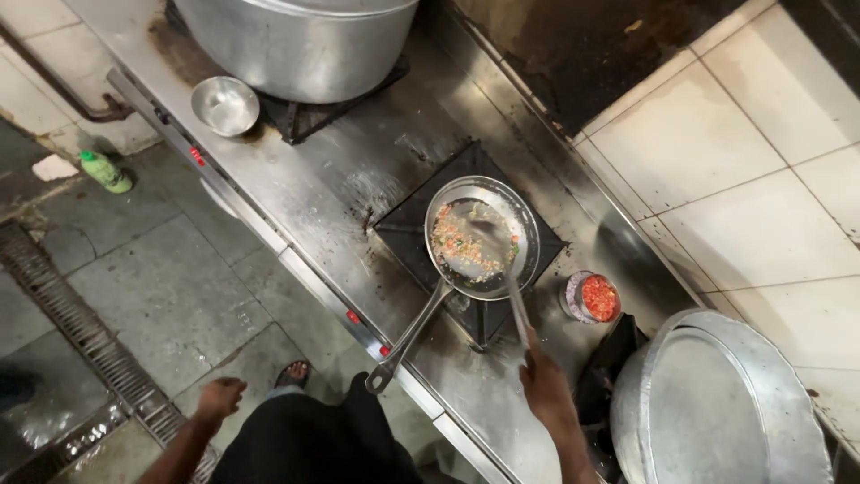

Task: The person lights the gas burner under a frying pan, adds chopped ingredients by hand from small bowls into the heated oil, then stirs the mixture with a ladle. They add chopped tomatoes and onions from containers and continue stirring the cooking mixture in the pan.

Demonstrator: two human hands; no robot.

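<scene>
One head camera, looking steeply down from standing height.

I see only this single view: it faces the steel cooktop [376, 170] running diagonally across the frame, with floor tiles [170, 296] at left and the tiled wall [752, 179] at right, all at arm's reach.

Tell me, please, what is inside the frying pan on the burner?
The frying pan holds chopped orange, green and pale food and the spoon in the right hand. The spoon's bowl hides what lies beneath it.
</scene>
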